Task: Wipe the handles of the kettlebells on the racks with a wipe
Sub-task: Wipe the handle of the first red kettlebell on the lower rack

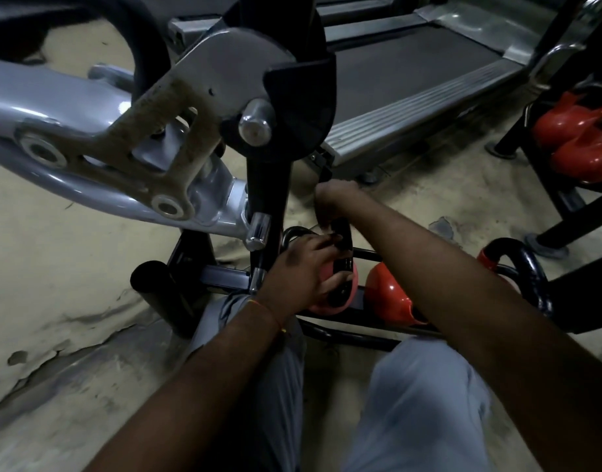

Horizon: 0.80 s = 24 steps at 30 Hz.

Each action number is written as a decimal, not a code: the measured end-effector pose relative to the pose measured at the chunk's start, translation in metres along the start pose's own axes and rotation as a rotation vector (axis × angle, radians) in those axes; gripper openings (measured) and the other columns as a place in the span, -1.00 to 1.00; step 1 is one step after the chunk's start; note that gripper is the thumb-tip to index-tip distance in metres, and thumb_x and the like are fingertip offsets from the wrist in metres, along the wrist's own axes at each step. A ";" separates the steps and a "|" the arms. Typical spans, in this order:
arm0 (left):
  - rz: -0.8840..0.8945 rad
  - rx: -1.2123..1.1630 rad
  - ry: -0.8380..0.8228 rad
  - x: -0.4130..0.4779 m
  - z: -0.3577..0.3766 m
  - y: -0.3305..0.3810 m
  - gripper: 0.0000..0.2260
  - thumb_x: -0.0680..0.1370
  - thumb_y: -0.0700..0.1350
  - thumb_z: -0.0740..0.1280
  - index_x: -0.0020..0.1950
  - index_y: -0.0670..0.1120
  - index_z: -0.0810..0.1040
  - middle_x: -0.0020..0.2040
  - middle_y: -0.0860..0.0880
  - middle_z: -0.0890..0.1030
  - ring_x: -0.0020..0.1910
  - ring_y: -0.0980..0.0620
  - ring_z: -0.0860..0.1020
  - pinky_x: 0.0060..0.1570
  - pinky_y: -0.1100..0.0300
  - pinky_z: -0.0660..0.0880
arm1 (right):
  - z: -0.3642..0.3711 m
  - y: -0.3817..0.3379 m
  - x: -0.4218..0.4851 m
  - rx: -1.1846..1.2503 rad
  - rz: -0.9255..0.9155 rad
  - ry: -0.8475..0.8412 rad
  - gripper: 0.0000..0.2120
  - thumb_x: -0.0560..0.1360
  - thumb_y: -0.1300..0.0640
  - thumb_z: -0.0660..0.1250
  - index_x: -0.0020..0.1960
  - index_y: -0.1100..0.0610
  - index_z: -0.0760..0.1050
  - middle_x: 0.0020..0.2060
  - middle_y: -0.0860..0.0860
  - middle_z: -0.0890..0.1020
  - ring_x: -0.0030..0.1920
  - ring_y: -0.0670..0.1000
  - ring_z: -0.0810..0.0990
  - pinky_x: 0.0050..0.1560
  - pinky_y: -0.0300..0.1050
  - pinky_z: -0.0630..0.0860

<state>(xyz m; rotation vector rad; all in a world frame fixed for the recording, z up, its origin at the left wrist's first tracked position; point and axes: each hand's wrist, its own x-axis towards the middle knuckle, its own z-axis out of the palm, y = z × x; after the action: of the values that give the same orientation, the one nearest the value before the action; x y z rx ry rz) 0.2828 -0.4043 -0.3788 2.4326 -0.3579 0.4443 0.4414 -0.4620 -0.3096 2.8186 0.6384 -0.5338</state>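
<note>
A red kettlebell (330,303) with a black handle (344,238) sits at the left end of a low black rack (347,333). My left hand (303,270) grips the ball and the base of the handle. My right hand (330,202) reaches over the top of the handle with its fingers curled down around it; whether it holds a wipe is hidden. A second red kettlebell (391,294) sits to the right of it, and a third black handle (524,264) stands further right.
A grey exercise machine arm (88,137) and its black post (265,199) hang close over the rack's left end. A treadmill (412,73) lies behind. Another rack with red kettlebells (578,137) stands at the right. My knees (412,403) are below.
</note>
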 end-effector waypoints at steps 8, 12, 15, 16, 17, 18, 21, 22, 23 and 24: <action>-0.016 -0.062 0.032 0.000 0.003 -0.001 -0.64 0.47 0.19 0.39 0.16 0.03 0.66 0.25 0.02 0.59 0.20 0.06 0.51 0.21 0.20 0.44 | 0.040 0.068 -0.031 1.288 0.332 -0.127 -0.73 0.60 0.19 0.22 -0.28 0.08 0.40 -0.49 -0.02 0.38 -0.59 -0.12 0.34 -0.52 -0.29 0.30; -0.007 -0.046 0.004 -0.002 0.001 0.000 -0.63 0.48 0.19 0.34 0.19 0.03 0.65 0.27 0.01 0.58 0.20 0.02 0.52 0.20 0.15 0.47 | 0.063 0.059 -0.064 1.692 0.345 -0.044 -0.77 0.62 0.25 0.15 -0.12 0.15 0.54 -0.49 -0.03 0.43 -0.56 -0.12 0.38 -0.41 -0.25 0.50; 0.003 0.008 -0.067 -0.010 -0.004 0.002 -0.60 0.51 0.16 0.29 0.28 0.03 0.59 0.34 0.01 0.54 0.27 -0.01 0.48 0.25 0.07 0.46 | 0.075 0.055 -0.082 1.784 0.271 0.078 -0.86 0.60 0.27 0.25 0.08 0.26 0.57 -0.46 0.00 0.56 -0.50 -0.11 0.51 -0.23 -0.18 0.60; 0.010 0.024 -0.087 -0.014 -0.005 0.002 -0.59 0.50 0.13 0.30 0.30 0.03 0.57 0.35 0.00 0.53 0.29 -0.03 0.47 0.26 0.05 0.45 | 0.078 0.054 -0.087 1.792 0.250 0.120 -0.86 0.59 0.27 0.31 0.09 0.30 0.57 -0.40 0.05 0.61 -0.44 -0.07 0.58 -0.21 -0.16 0.63; 0.021 0.044 -0.103 -0.019 -0.005 0.004 -0.59 0.49 0.10 0.31 0.31 0.01 0.56 0.36 -0.02 0.53 0.30 -0.05 0.47 0.26 0.03 0.46 | 0.081 0.055 -0.087 1.752 0.245 0.185 -0.86 0.56 0.26 0.37 0.07 0.32 0.59 -0.33 0.09 0.65 -0.37 -0.03 0.63 -0.23 -0.16 0.64; 0.034 0.070 -0.115 -0.023 -0.004 0.006 -0.59 0.48 0.07 0.32 0.31 0.00 0.55 0.36 -0.04 0.52 0.30 -0.08 0.47 0.24 0.01 0.48 | 0.081 0.054 -0.086 1.649 0.244 0.267 -0.88 0.53 0.24 0.42 0.02 0.29 0.64 -0.29 0.10 0.68 -0.33 -0.01 0.66 -0.24 -0.15 0.64; 0.052 0.141 -0.153 -0.031 -0.002 0.013 -0.55 0.47 0.03 0.24 0.36 0.00 0.49 0.41 -0.08 0.47 0.28 -0.13 0.48 0.16 -0.02 0.52 | 0.064 0.050 -0.061 1.163 0.188 0.431 -0.93 0.42 0.09 0.53 -0.15 0.09 0.72 -0.26 0.01 0.72 -0.24 0.02 0.69 -0.14 -0.07 0.60; 0.052 0.153 -0.168 -0.032 -0.003 0.014 -0.53 0.47 0.03 0.21 0.38 0.01 0.47 0.43 -0.08 0.44 0.28 -0.13 0.47 0.16 -0.01 0.52 | 0.054 0.048 -0.049 1.043 0.138 0.399 -0.90 0.40 0.09 0.55 -0.14 0.10 0.72 -0.24 0.02 0.72 -0.24 0.00 0.67 -0.12 -0.08 0.56; 0.047 0.155 -0.181 -0.032 -0.005 0.015 -0.52 0.48 0.03 0.22 0.41 0.02 0.45 0.45 -0.07 0.42 0.29 -0.13 0.46 0.18 0.00 0.51 | 0.042 0.046 -0.039 0.913 0.096 0.327 -0.87 0.40 0.10 0.55 -0.11 0.14 0.73 -0.21 0.05 0.71 -0.23 -0.02 0.64 -0.11 -0.10 0.53; 0.040 0.152 -0.190 -0.031 -0.006 0.015 -0.52 0.50 0.04 0.27 0.42 0.03 0.44 0.47 -0.05 0.40 0.31 -0.12 0.45 0.19 0.00 0.50 | 0.029 0.041 -0.029 0.732 0.051 0.243 -0.83 0.41 0.10 0.53 -0.07 0.18 0.72 -0.15 0.08 0.71 -0.18 -0.01 0.65 -0.08 -0.12 0.54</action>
<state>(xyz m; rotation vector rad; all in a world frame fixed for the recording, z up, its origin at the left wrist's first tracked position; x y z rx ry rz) 0.2478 -0.4072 -0.3788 2.6282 -0.4690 0.2664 0.4266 -0.5169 -0.3197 3.6206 0.4731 -0.4925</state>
